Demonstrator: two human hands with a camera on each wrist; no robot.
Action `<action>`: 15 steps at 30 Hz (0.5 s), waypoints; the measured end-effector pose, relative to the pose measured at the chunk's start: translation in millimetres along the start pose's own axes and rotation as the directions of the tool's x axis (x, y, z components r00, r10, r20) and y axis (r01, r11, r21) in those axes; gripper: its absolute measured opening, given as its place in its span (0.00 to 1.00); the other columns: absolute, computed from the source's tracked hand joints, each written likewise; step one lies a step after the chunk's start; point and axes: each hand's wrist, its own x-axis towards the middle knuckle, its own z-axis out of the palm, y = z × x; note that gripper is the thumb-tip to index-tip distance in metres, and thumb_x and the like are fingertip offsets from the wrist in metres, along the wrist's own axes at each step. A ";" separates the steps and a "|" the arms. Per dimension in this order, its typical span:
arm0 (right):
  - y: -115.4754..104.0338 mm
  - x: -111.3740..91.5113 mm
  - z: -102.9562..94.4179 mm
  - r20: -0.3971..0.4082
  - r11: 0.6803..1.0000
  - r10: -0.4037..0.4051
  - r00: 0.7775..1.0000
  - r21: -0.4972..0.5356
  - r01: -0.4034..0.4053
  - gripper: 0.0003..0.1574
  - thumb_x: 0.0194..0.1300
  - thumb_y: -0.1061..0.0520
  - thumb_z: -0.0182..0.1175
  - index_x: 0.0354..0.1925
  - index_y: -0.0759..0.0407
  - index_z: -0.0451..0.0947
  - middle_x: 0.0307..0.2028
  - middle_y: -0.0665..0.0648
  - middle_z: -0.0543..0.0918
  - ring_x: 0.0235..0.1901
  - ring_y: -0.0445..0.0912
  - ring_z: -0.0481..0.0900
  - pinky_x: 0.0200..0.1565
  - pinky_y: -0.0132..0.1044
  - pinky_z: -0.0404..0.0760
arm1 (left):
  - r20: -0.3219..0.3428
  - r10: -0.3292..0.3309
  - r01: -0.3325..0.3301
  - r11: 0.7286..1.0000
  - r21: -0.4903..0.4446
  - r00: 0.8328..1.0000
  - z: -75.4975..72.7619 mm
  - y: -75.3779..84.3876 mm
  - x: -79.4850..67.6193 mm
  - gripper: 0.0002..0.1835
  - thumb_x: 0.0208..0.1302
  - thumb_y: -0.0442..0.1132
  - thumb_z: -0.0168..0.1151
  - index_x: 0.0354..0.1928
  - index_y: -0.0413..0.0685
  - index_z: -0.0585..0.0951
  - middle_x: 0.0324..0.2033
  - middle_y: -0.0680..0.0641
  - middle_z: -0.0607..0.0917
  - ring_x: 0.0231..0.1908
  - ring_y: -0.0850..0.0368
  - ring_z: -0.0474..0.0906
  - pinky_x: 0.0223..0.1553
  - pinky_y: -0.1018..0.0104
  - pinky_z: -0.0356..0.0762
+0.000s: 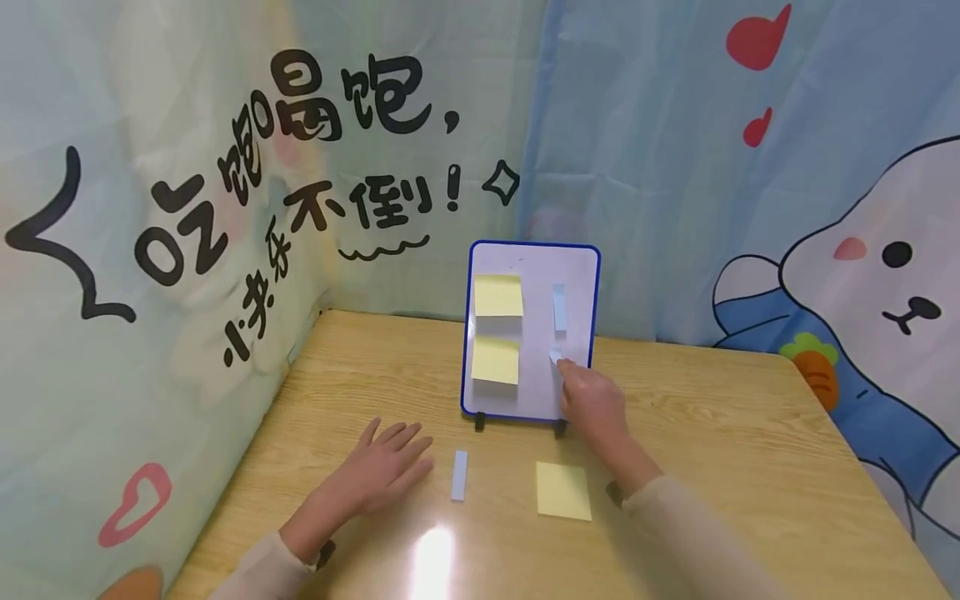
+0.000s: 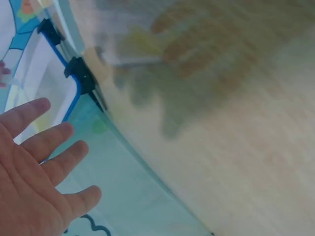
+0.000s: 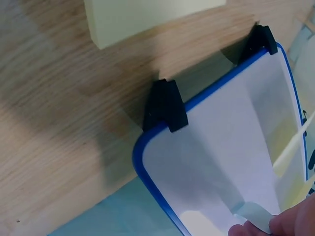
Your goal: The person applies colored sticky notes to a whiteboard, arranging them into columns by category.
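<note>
A small whiteboard (image 1: 536,333) with a blue rim stands upright at the back of the table. My right hand (image 1: 596,404) is at its lower right and pinches a pale blue sticky strip (image 3: 253,214) between thumb and finger; the strip bends and meets the board's face. Above it, another blue strip (image 1: 559,308) is stuck on. Two yellow sticky notes (image 1: 498,296) are on the board's left side, one above the other, their lower edges lifting. My left hand (image 1: 378,475) is palm down over the table with fingers spread, holding nothing, left of a narrow blue strip pad (image 1: 459,476).
A thick yellow sticky-note pad (image 1: 563,492) lies on the table (image 1: 690,417) below my right wrist. Black feet (image 3: 165,105) clip the board's lower edge. Printed cloth (image 1: 637,167) hangs behind the table and along its left side.
</note>
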 end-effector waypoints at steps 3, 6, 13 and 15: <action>0.1 -3.7 3.0 0.027 1.000 0.012 1.000 -0.002 -0.011 0.15 0.54 0.70 0.64 0.43 0.68 0.85 0.36 0.65 0.89 0.23 0.57 0.84 0.18 0.45 0.77 | -0.029 0.033 -0.032 0.999 0.022 0.999 -3.1 3.4 6.5 0.29 0.78 0.58 0.36 0.71 0.54 0.70 0.72 0.44 0.68 0.72 0.41 0.61 0.72 0.34 0.46; -1.5 -5.4 3.2 0.072 0.999 0.034 0.997 0.011 -0.035 0.14 0.56 0.69 0.64 0.43 0.68 0.85 0.37 0.66 0.89 0.23 0.56 0.84 0.19 0.45 0.78 | -0.045 0.069 -0.067 0.997 0.039 0.997 -8.1 9.3 14.9 0.30 0.78 0.59 0.35 0.71 0.53 0.69 0.72 0.45 0.67 0.72 0.42 0.61 0.72 0.35 0.46; -4.9 -5.0 1.1 0.186 0.995 0.096 0.978 0.013 -0.100 0.14 0.61 0.66 0.65 0.47 0.68 0.84 0.42 0.65 0.88 0.31 0.57 0.87 0.25 0.45 0.83 | -0.045 0.165 -0.160 0.982 0.096 0.985 -23.7 32.0 45.5 0.32 0.77 0.61 0.33 0.73 0.53 0.66 0.74 0.48 0.66 0.74 0.47 0.59 0.74 0.37 0.44; -4.2 -5.6 2.0 0.190 0.995 0.097 0.977 0.014 -0.101 0.14 0.60 0.66 0.65 0.46 0.67 0.84 0.42 0.65 0.89 0.31 0.57 0.87 0.25 0.45 0.83 | -0.046 0.195 -0.188 0.975 0.120 0.980 -29.3 40.3 57.5 0.32 0.78 0.60 0.32 0.73 0.53 0.66 0.74 0.49 0.65 0.75 0.48 0.57 0.74 0.38 0.44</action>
